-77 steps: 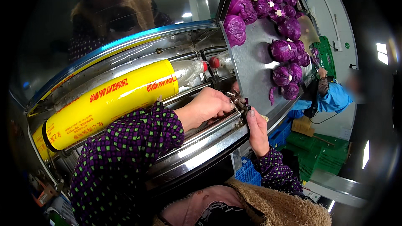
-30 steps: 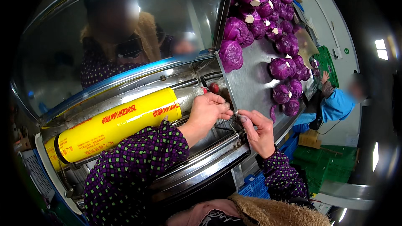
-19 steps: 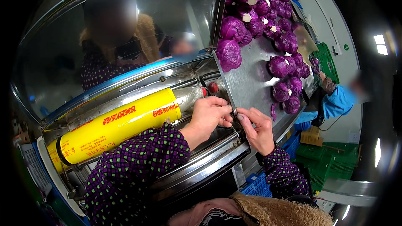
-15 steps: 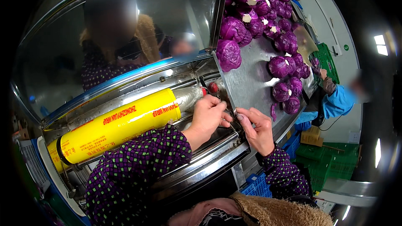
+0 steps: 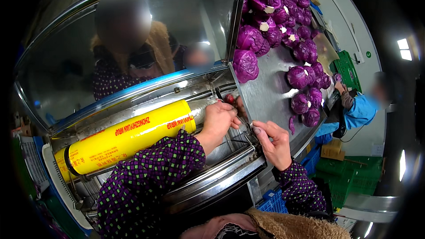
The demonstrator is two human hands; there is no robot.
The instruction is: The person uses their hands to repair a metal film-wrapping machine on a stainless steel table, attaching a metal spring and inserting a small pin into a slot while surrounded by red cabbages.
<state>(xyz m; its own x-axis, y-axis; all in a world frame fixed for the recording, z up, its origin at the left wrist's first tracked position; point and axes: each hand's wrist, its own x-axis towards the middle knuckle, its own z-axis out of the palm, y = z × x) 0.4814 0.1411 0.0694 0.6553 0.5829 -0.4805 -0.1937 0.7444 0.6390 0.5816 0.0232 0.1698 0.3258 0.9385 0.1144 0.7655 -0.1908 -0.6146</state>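
A steel film-wrapping machine (image 5: 212,181) holds a long yellow roll of cling film (image 5: 128,139) lying across its trough. My left hand (image 5: 219,119) reaches in at the roll's right end, where the clear film shows, with its fingers curled closed around the fitting there. My right hand (image 5: 274,144) is just right of it, thumb and fingers pinching a small metal part (image 5: 256,129) at the corner of the slanted steel plate (image 5: 270,93). The two hands nearly touch. What sits under the left fingers is hidden.
Several red cabbages (image 5: 265,26) lie on the steel plate behind and to the right. The raised shiny lid (image 5: 133,48) mirrors a person. Another person in a blue sleeve (image 5: 358,110) works at the far right. Blue crates (image 5: 274,199) and green crates (image 5: 363,177) stand below.
Both hands have stayed at the roll's right end and closed in on each other; the right hand rose from the machine's front rail to the plate corner. The view tilted, showing more lid.
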